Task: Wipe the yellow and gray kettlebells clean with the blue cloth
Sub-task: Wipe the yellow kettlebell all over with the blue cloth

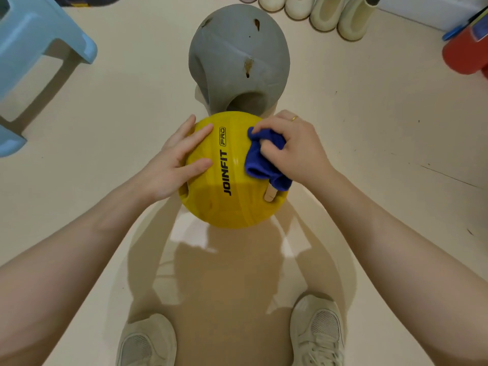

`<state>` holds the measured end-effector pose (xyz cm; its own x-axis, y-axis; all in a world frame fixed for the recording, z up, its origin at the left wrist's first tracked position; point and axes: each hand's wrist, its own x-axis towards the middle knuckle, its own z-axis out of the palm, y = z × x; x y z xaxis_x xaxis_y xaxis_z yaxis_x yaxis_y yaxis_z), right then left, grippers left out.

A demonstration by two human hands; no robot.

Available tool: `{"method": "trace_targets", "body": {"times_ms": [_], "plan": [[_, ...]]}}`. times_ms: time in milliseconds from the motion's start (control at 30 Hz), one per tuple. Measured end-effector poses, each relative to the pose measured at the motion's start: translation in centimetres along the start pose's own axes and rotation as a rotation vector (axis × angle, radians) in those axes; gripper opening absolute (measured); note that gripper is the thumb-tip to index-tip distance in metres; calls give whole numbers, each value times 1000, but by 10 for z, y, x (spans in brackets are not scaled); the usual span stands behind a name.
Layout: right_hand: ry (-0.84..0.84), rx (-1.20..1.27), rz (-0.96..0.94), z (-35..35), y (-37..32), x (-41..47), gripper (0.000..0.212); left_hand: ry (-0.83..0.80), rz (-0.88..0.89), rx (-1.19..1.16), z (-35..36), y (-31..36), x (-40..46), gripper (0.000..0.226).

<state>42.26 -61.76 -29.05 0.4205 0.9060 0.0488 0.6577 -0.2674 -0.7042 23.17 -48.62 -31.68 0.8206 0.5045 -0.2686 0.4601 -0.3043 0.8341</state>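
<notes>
A round yellow kettlebell [227,204] with black JOINFIT PRO lettering stands on the beige floor in the middle of the view. My left hand [177,159] rests flat on its left side, fingers straight. My right hand [293,146] grips a bunched blue cloth [260,165] and presses it against the kettlebell's upper right side. A tan strip shows on the yellow surface just below the cloth. Right behind stands a larger gray kettlebell [237,51] with brown stains on it.
A light blue plastic stool [39,54] stands at the far left. Several cream boots [324,14] line the back wall. A red and blue object [467,54] sits at the far right. My two beige shoes [317,331] are at the bottom.
</notes>
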Motion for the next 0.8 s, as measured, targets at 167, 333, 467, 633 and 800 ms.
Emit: {"method": "trace_targets", "body": {"times_ms": [167, 333, 467, 633, 800], "plan": [[-37, -40, -168, 4, 1, 1, 29, 8, -21, 105, 9, 8, 2, 113], [116, -10, 14, -2, 12, 6, 25, 38, -15, 152, 17, 22, 14, 122], [-73, -118, -282, 2, -7, -12, 28, 21, 27, 160, 17, 22, 19, 122], [220, 6, 161, 6, 9, 19, 21, 15, 7, 134, 17, 28, 26, 114], [111, -75, 8, 2, -3, 3, 23, 17, -7, 144, 14, 32, 33, 108]]}}
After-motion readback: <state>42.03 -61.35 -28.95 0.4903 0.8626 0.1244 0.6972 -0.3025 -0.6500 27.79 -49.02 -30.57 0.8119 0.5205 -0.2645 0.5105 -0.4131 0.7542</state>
